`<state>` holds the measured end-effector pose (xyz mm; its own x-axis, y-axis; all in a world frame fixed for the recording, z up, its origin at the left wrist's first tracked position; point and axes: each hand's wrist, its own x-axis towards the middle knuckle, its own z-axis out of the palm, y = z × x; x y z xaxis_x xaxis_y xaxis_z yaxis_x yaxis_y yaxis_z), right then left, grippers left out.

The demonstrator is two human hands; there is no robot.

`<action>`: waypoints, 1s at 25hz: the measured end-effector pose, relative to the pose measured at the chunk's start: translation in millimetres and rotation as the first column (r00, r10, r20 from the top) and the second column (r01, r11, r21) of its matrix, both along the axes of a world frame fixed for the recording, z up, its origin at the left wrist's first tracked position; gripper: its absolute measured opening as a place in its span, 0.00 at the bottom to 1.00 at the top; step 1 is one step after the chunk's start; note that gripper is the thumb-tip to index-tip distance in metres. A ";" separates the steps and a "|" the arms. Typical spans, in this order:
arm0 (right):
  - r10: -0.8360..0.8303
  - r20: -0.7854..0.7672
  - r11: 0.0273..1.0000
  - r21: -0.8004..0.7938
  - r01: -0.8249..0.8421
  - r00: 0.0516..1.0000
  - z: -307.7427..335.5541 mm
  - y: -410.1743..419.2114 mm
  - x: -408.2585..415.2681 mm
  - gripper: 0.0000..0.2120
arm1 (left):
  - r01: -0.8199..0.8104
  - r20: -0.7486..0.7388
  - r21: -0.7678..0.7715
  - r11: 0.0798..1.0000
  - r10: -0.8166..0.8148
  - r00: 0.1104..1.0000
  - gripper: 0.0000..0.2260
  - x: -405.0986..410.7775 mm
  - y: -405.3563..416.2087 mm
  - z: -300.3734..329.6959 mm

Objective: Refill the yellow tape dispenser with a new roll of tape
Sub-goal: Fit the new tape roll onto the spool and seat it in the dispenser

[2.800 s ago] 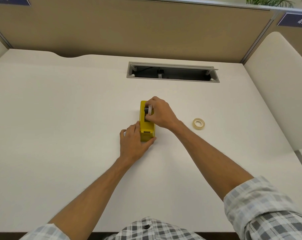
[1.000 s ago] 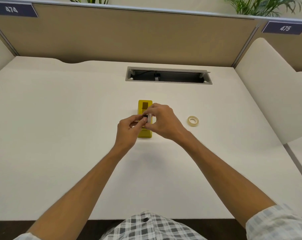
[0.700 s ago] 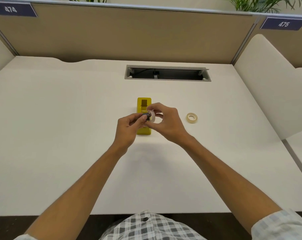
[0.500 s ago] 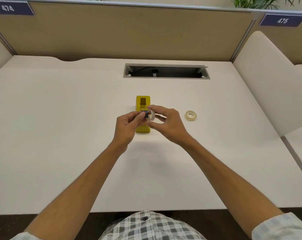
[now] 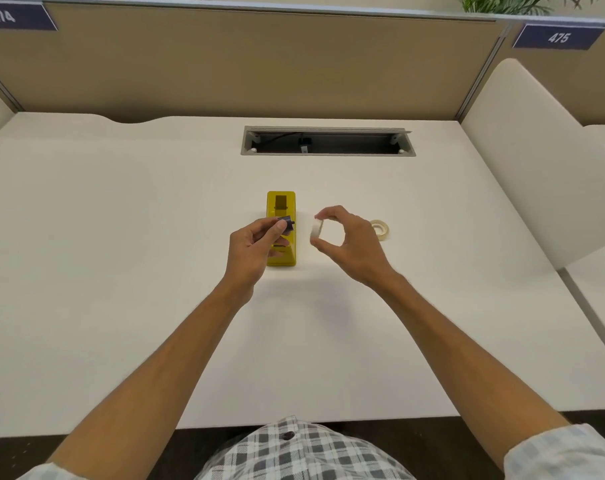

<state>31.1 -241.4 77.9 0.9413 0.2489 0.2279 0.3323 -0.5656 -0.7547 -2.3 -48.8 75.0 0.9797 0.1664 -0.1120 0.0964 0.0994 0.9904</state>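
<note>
**Spindle and spent ring held apart over the dispenser**

With the two parts held clear of each other at the centre of the frame, each hand has one job. The left hand [image 5: 251,249] pinches the small dark spindle [image 5: 288,225] between thumb and fingertips, just above the yellow tape dispenser [image 5: 281,211], likely so it is ready to take a roll and drop back into the cradle. The right hand [image 5: 351,242] grips a pale ring [image 5: 316,230], thumb below and fingers curled over the top, just right of the dispenser; it looks like the used-up core, though that is a judgement. The dispenser stands on the white desk [image 5: 121,254] at mid-frame, its open well facing up and nothing seated in it. The new roll of tape [image 5: 380,229] lies flat just right of the right hand, within easy reach for the swap.
</note>
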 end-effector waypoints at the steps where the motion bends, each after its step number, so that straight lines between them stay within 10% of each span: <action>1: -0.018 -0.009 0.999 -0.034 0.017 1.000 -6.3 -5.0 2.1 0.16 | -0.008 -0.002 0.000 1.000 0.008 1.000 0.10 1.0 0.5 0.2; 14: -0.158 -0.245 0.965 -0.243 0.097 0.957 -63.7 -40.3 32.0 0.29 | -0.022 -0.022 0.012 1.000 0.022 0.999 0.06 11.0 -2.2 0.7; 25: -0.257 -0.107 0.943 -0.245 0.225 0.960 -68.5 -45.1 32.9 0.22 | -0.025 -0.049 0.024 0.999 0.026 0.998 0.06 12.8 -3.7 -1.1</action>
